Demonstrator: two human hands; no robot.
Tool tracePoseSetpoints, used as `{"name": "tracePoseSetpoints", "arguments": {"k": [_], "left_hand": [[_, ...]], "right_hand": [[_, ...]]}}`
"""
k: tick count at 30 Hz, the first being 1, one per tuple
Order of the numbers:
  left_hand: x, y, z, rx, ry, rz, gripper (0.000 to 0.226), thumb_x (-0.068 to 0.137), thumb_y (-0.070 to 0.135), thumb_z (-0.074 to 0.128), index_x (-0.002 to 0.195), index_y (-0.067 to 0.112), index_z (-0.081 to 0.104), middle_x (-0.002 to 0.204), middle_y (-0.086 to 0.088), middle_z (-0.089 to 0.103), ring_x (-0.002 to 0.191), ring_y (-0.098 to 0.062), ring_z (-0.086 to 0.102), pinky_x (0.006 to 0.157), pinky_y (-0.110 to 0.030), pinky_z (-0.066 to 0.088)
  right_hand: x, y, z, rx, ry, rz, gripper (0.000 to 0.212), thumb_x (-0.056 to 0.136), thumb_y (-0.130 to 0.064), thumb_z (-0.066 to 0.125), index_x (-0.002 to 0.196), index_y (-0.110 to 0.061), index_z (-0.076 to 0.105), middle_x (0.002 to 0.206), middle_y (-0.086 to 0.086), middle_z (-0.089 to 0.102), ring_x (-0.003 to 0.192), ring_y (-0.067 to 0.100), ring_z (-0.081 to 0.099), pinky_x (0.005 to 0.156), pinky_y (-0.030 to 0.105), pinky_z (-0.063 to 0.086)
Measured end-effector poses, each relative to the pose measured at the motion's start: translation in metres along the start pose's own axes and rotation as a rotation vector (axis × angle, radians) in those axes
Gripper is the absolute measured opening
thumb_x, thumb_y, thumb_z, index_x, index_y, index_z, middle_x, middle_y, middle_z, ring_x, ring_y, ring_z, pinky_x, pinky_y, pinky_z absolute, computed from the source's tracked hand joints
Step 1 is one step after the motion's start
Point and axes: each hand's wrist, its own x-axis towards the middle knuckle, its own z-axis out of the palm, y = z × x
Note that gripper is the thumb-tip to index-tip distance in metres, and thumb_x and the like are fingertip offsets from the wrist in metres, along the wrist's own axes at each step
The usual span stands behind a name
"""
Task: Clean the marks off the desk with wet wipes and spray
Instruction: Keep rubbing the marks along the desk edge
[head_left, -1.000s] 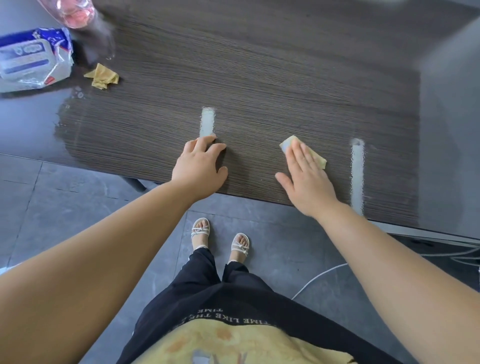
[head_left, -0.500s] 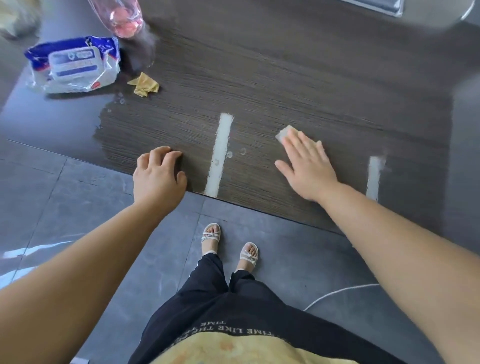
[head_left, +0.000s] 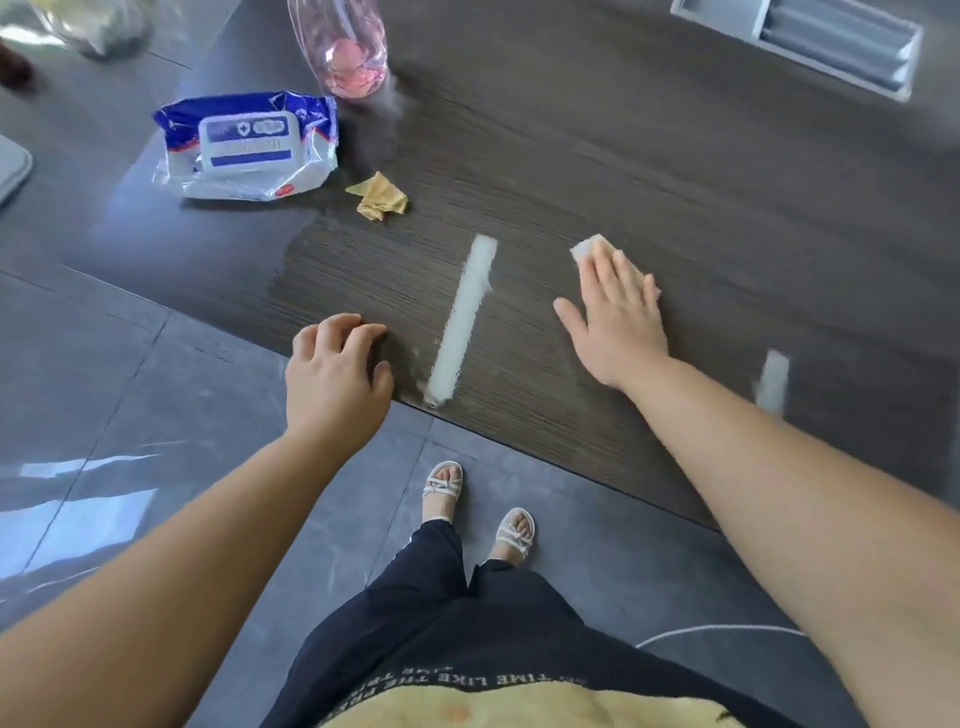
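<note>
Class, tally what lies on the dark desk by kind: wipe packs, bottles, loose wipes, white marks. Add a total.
Wipe pack: 1
Pink bottle: 1
Loose wipes: 2 (crumpled yellow wipe; flat wipe under the right hand)
White marks: 2 (long mark; short mark)
Total: 6

Indoor room that reads as an office or a home study. A large desk (head_left: 675, 208) with a dark wood-grain top fills the far half of the view. Set into the desk's far right part is a long slot (head_left: 831, 41) with a silver frame, like a cable port. Below the desk's near edge, the floor is large glossy grey tiles (head_left: 130, 389) with bright reflections, and a thin white cable (head_left: 717, 631) curves across them. On the desk's left part lies a blue-and-white pack of wet wipes (head_left: 244, 148), with a clear bottle (head_left: 348, 52) of pink liquid just behind it. The person standing at the desk's near edge wears pale open sandals (head_left: 441, 486).
</note>
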Motion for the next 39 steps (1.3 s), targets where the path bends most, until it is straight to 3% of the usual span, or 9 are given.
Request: {"name": "tracePoseSetpoints", "arguments": {"k": [2,7,10,15,21,28,31,35,39], "left_hand": [[0.006,-0.004,-0.004,0.003,-0.001,-0.002,0.04,0.091,0.026,0.048,0.131,0.021,0.048,0.141,-0.004,0.038,0.132,-0.029,0.023,0.107,-0.042,0.026],[0.024,-0.023,-0.015,-0.004,0.029,-0.036,0.04,0.092,0.027,0.047,0.132,0.021,0.047,0.141,-0.004,0.038,0.133,-0.029,0.023,0.108,-0.042,0.025],[0.028,-0.038,-0.018,-0.023,0.049,-0.014,0.039,0.092,0.024,0.047,0.13,0.018,0.05,0.14,-0.005,0.04,0.131,-0.029,0.026,0.107,-0.041,0.026],[0.028,-0.051,-0.015,-0.144,0.146,0.0,0.036,0.089,0.016,0.047,0.123,0.011,0.055,0.131,-0.009,0.05,0.125,-0.03,0.035,0.105,-0.037,0.028],[0.032,-0.063,-0.021,-0.258,0.188,-0.071,0.043,0.08,0.018,0.039,0.118,0.006,0.056,0.124,-0.01,0.053,0.119,-0.029,0.04,0.101,-0.028,0.027],[0.034,-0.071,-0.025,-0.353,0.187,-0.098,0.035,0.087,0.009,0.044,0.121,0.006,0.052,0.123,-0.01,0.052,0.117,-0.025,0.042,0.096,-0.023,0.028],[0.034,-0.069,-0.027,-0.46,0.214,-0.137,0.034,0.083,0.013,0.041,0.114,0.006,0.055,0.114,-0.01,0.054,0.11,-0.023,0.045,0.093,-0.023,0.031],[0.033,-0.061,-0.028,-0.386,0.181,-0.081,0.039,0.08,0.02,0.038,0.11,0.009,0.059,0.116,-0.008,0.055,0.112,-0.026,0.043,0.092,-0.021,0.026],[0.032,-0.044,-0.023,-0.31,0.139,0.005,0.038,0.081,0.024,0.039,0.109,0.013,0.062,0.118,-0.004,0.055,0.116,-0.026,0.041,0.094,-0.023,0.026]], "right_hand": [[0.009,-0.038,-0.001,0.001,0.031,-0.017,0.067,0.097,-0.054,0.008,0.149,-0.016,-0.012,0.157,0.002,-0.016,0.145,0.019,-0.015,0.117,0.044,-0.008],[-0.039,-0.093,0.036,-0.157,0.011,-0.617,0.072,0.091,-0.055,0.013,0.149,-0.013,0.021,0.156,0.004,0.02,0.144,0.023,0.019,0.115,0.044,0.002],[-0.022,-0.065,0.027,-0.146,0.017,-0.585,0.071,0.091,-0.055,0.016,0.147,-0.014,0.025,0.155,0.001,0.019,0.143,0.021,0.02,0.115,0.05,0.017],[0.027,-0.112,0.0,-0.109,0.034,-0.299,0.07,0.096,-0.056,0.012,0.151,-0.015,-0.003,0.159,0.004,-0.008,0.146,0.022,-0.008,0.115,0.045,-0.006],[-0.02,-0.148,0.03,-0.176,-0.045,-0.805,0.069,0.091,-0.056,0.016,0.148,-0.018,0.025,0.154,0.001,0.026,0.143,0.021,0.023,0.114,0.042,0.006],[0.039,-0.19,0.003,-0.104,-0.011,-0.461,0.067,0.097,-0.054,0.015,0.151,-0.018,-0.004,0.158,0.001,-0.012,0.146,0.019,-0.011,0.116,0.044,-0.009],[0.017,-0.219,0.017,-0.128,-0.049,-0.588,0.068,0.095,-0.054,0.009,0.15,-0.019,-0.006,0.159,0.001,-0.01,0.146,0.02,-0.01,0.116,0.044,-0.009],[-0.01,-0.149,0.028,-0.13,-0.064,-0.768,0.07,0.091,-0.058,0.016,0.149,-0.02,0.021,0.156,-0.003,0.015,0.145,0.018,0.013,0.114,0.048,0.01],[0.017,-0.08,0.004,-0.09,-0.004,-0.333,0.068,0.094,-0.058,0.007,0.149,-0.02,-0.003,0.158,-0.002,-0.008,0.145,0.014,-0.009,0.118,0.045,-0.002]]}}
